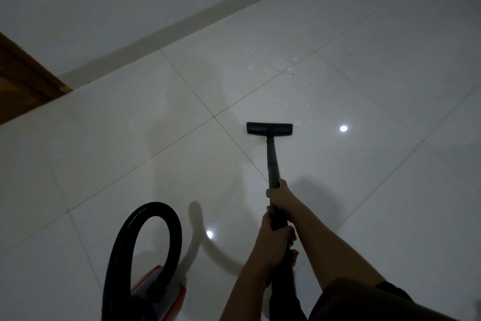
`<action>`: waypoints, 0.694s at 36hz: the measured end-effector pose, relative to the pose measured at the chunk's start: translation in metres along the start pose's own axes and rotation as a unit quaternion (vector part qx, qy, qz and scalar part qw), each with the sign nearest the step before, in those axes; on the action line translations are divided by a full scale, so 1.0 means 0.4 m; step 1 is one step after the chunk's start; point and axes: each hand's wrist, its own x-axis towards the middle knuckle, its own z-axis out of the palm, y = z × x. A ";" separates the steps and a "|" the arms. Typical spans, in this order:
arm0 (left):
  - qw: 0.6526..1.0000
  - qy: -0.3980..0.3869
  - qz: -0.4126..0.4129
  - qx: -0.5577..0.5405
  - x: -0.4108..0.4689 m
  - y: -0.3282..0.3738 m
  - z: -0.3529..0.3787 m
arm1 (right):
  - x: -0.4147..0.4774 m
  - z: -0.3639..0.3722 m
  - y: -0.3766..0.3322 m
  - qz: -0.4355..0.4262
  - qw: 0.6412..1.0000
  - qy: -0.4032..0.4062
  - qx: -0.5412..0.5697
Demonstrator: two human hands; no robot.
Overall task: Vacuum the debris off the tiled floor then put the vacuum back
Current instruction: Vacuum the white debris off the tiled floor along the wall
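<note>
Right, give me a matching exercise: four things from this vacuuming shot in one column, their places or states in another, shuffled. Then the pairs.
Things:
1. floor nozzle
2. white debris
3. hose
4. canister

Places or states:
A. arched in a black loop
B. orange-red, bottom left beside the person
C. scattered beyond the nozzle, near the wall
D. flat on the tile, at the wand's far end

Pairs: 1-D, 2-C, 3-A, 4-B

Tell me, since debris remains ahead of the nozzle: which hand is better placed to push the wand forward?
The right hand. It grips higher on the wand, nearer the nozzle, in line with the debris. The left hand holds the lower end.
</note>
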 end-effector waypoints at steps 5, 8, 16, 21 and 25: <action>0.999 -0.022 0.000 0.023 -0.010 -0.007 0.013 | -0.005 -0.017 0.024 0.005 1.000 0.018 0.001; 0.999 -0.031 -0.001 0.026 -0.013 -0.008 0.024 | -0.009 -0.031 0.037 0.012 1.000 0.020 0.010; 0.998 -0.038 -0.014 0.055 -0.005 -0.012 0.062 | -0.016 -0.077 0.059 0.014 0.999 0.038 0.034; 0.997 -0.039 -0.008 0.061 -0.008 0.000 0.078 | -0.013 -0.096 0.057 0.013 0.998 0.045 0.040; 0.997 -0.040 -0.002 0.065 -0.012 0.008 0.078 | -0.014 -0.094 0.053 0.011 0.998 0.052 0.041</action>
